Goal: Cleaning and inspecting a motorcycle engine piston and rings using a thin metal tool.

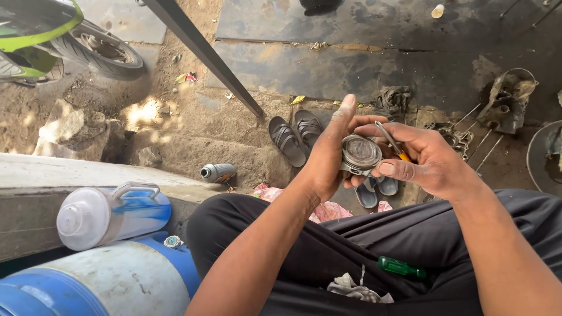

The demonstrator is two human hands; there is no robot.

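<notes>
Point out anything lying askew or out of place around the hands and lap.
A green-handled screwdriver lies loose on the lap beside a crumpled rag, free to slide off. On the ground, a small grey bottle lies tipped on its side. The left hand and right hand hold the round metal part steadily.

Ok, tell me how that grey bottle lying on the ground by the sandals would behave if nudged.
The grey bottle lies on its side and looks round, so it would probably roll. The dirt ground under it looks rough, so likely not far. It seems small and capped, so perhaps light, though its contents cannot be seen.
</notes>
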